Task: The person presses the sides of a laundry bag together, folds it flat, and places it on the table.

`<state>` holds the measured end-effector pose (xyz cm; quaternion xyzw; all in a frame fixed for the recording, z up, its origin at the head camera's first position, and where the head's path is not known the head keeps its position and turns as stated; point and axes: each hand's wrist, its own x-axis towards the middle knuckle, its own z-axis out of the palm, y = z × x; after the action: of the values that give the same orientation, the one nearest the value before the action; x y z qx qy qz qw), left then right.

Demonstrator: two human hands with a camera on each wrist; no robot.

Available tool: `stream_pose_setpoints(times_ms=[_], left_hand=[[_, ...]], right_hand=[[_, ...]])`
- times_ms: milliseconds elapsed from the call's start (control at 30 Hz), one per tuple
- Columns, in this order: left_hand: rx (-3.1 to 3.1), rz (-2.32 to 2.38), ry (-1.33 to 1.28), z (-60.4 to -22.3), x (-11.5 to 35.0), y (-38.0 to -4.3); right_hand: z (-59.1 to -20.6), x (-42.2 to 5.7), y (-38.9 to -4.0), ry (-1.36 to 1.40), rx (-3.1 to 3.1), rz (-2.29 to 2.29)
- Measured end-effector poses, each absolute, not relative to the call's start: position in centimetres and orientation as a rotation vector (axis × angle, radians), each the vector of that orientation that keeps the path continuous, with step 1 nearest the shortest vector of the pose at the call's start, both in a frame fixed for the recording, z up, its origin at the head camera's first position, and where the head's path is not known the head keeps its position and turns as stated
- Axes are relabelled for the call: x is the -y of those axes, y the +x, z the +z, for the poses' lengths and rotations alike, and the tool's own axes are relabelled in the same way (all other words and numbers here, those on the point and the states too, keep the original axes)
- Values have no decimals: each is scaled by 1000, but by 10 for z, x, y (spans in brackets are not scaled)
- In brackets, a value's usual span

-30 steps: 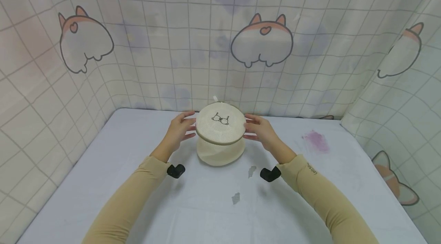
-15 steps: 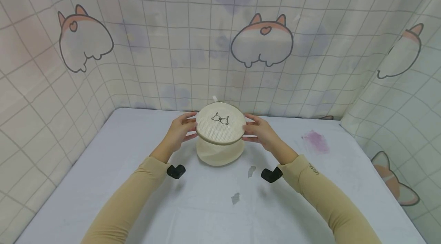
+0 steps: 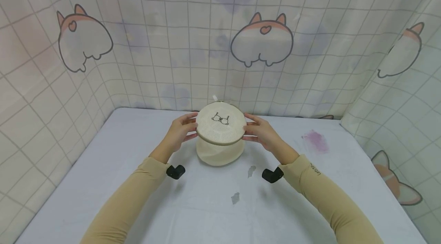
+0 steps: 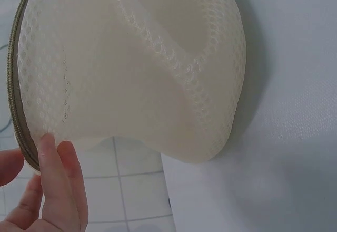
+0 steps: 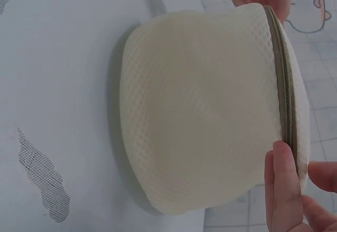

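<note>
A cream mesh laundry bag (image 3: 220, 125) stands near the back of the table, round, with glasses printed on its top and a zipper (image 5: 287, 79) running around the upper edge. My left hand (image 3: 179, 131) pinches the rim at its left side; in the left wrist view the thumb is on the top side and the fingers (image 4: 52, 184) lie against the mesh wall. Opposite, my right hand (image 3: 262, 131) pinches the right side of the rim, fingers (image 5: 284, 184) on the wall below the zipper. The bag's wall sags in folds, and its far side is hidden.
The bag rests on a white-covered table (image 3: 203, 213). Two grey patches (image 3: 235, 198) mark the cloth in front of it, with a pink stain (image 3: 316, 141) to the right. A grid-patterned curtain (image 3: 193, 64) hangs close behind and on both sides.
Both hands have closed in slightly on the rim, the left moving a little right and the right hand's fingers a little left. The bag has stayed in its place.
</note>
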<state>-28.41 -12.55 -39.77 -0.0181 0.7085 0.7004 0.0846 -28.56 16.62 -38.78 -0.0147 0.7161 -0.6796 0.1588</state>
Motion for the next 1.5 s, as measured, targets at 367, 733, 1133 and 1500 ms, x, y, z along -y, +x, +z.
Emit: stream_pose_setpoints(times_ms=[367,733,1133,1500], left_hand=[[-2140,2069,-33,-398,123,-283],[-2161,1969,50,-397,123,-283],[-2161,1953,32,-396,121,-283],[-2160,1937,39,-398,122,-283]], right_hand=[[-390,-166,-288,50,-2016,-1946],[-393,-169,-286,-11,-1996,-1925],[-393,-171,-286,-33,-1999,-1911],[-394,-169,-286,-27,-1973,-1914]])
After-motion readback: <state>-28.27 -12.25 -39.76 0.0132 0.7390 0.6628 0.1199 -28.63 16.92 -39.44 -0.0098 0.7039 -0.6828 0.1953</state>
